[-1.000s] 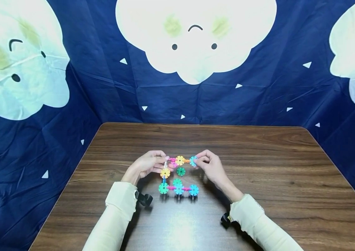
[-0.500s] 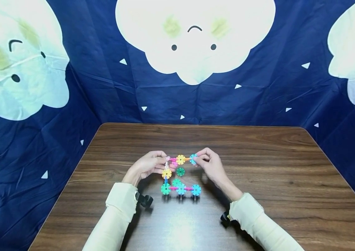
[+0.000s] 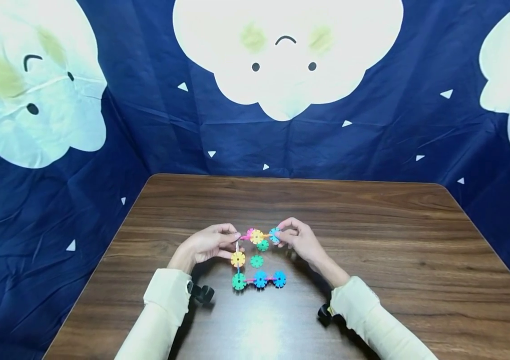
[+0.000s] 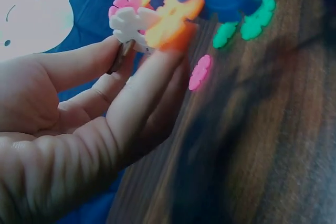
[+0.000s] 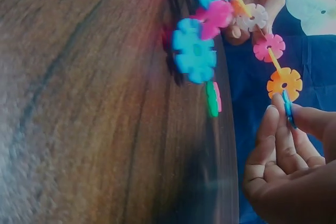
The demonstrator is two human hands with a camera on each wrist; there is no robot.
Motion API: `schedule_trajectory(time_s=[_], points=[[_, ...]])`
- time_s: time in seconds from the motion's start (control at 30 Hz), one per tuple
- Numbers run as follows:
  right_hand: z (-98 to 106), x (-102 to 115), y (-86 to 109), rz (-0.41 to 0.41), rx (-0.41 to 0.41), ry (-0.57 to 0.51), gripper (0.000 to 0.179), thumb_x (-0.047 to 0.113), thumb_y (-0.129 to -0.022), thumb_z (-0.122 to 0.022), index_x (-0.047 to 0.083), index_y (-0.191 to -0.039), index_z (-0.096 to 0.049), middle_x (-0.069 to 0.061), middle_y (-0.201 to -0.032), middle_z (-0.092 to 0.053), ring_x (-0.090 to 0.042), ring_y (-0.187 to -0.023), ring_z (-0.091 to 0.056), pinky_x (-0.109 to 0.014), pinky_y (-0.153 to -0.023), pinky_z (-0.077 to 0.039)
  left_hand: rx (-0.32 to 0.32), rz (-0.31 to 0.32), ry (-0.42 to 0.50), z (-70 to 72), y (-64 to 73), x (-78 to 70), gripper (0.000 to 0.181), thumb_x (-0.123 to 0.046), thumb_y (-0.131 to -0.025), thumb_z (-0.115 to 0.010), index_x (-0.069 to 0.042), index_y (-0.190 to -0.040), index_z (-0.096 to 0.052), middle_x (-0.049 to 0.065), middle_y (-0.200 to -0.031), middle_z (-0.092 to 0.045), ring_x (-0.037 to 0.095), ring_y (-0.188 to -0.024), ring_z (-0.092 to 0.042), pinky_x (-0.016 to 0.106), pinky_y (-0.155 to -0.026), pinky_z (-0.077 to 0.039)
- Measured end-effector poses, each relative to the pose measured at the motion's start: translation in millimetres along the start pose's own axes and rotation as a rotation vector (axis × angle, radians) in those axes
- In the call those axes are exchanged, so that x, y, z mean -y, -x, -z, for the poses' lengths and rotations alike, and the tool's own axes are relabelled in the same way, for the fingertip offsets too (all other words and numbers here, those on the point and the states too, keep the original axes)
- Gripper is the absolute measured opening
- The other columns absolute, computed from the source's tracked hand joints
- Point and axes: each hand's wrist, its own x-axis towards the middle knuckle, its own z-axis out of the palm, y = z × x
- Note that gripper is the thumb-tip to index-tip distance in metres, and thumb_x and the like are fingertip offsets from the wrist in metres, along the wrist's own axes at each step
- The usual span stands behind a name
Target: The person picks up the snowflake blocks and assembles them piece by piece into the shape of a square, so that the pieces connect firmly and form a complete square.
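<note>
Flower-shaped plastic interlocking discs form a chain with three sides, like a squared C open to the right. My left hand [image 3: 209, 244] pinches its far left corner, near a white disc [image 4: 126, 23]. My right hand [image 3: 301, 240] pinches the blue disc [image 5: 288, 109] at the far row's right end between thumb and fingers. Between the hands is a yellow-orange disc [image 3: 257, 237]. Down the left side come another yellow disc [image 3: 237, 259] and a green corner disc [image 3: 238, 281]. Two blue discs, one at the end [image 3: 279, 279], sit along the near row.
Loose discs lie on the brown wooden table [image 3: 372, 240]: a pink one [image 4: 200, 72], a green one [image 3: 262, 245] and another green one [image 3: 257, 261] seen inside the chain's outline. Black wrist cameras [image 3: 202, 294] sit by both cuffs. A blue cloud-print curtain [image 3: 291, 145] hangs behind.
The chain has tipped and come slightly nearer me, its near row now lower in the head view. My left hand has lowered with it; both hands keep their pinch.
</note>
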Motion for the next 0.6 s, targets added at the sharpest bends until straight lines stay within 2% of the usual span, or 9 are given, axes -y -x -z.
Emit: schedule_trajectory(time_s=[0.17, 0.3, 0.47, 0.53, 0.6], points=[[-5, -2, 0.3, -0.016, 0.042, 0.021, 0.025, 0.017, -0.091, -0.066, 0.004, -0.111, -0.057, -0.023, -0.087, -0.070, -0.035, -0.081, -0.066, -0.036, -0.064, -0.051, -0.065, 0.043, -0.079, 1.2, 5.2, 5.8, 0.008, -0.012, -0.097, -0.055, -0.006, -0.092, -0.053, 0.008, -0.090, -0.057, 0.025, -0.093, -0.067, 0.041, -0.081, -0.057], [-10, -2, -0.1, -0.031, 0.082, 0.050, 0.024, 0.019, -0.090, -0.066, 0.006, -0.109, -0.058, -0.019, -0.081, -0.070, -0.032, -0.077, -0.066, -0.031, -0.057, -0.046, -0.070, 0.059, -0.211, 4.9, 11.8, 7.7, 0.013, -0.013, -0.095, -0.058, 0.000, -0.095, -0.056, 0.008, -0.089, -0.061, 0.020, -0.084, -0.066, 0.038, -0.079, -0.058], [-16, 0, -0.9, -0.020, 0.132, 0.084, 0.021, 0.018, -0.091, -0.065, 0.007, -0.108, -0.060, -0.016, -0.081, -0.071, -0.031, -0.077, -0.066, -0.030, -0.061, -0.047, -0.042, 0.066, -0.388, 8.7, 19.0, 5.5, 0.022, -0.019, -0.097, -0.055, 0.002, -0.095, -0.059, 0.008, -0.085, -0.063, 0.018, -0.079, -0.065, 0.037, -0.076, -0.058], [-19, 0, -1.4, -0.010, 0.150, 0.095, 0.019, 0.017, -0.092, -0.064, 0.007, -0.108, -0.060, -0.014, -0.081, -0.071, -0.031, -0.077, -0.066, -0.031, -0.062, -0.047, -0.063, 0.070, -0.450, 8.5, 20.3, 3.5, 0.025, -0.024, -0.098, -0.054, 0.000, -0.092, -0.059, 0.006, -0.083, -0.060, 0.017, -0.079, -0.061, 0.035, -0.075, -0.057], [-22, 1, -2.1, -0.002, 0.167, 0.111, 0.019, 0.018, -0.092, -0.064, 0.007, -0.108, -0.061, -0.011, -0.081, -0.071, -0.031, -0.077, -0.066, -0.031, -0.062, -0.048, -0.095, 0.048, -0.506, 6.8, 19.6, 1.7, 0.028, -0.028, -0.098, -0.053, -0.001, -0.091, -0.058, 0.006, -0.085, -0.059, 0.017, -0.080, -0.058, 0.034, -0.076, -0.055]])
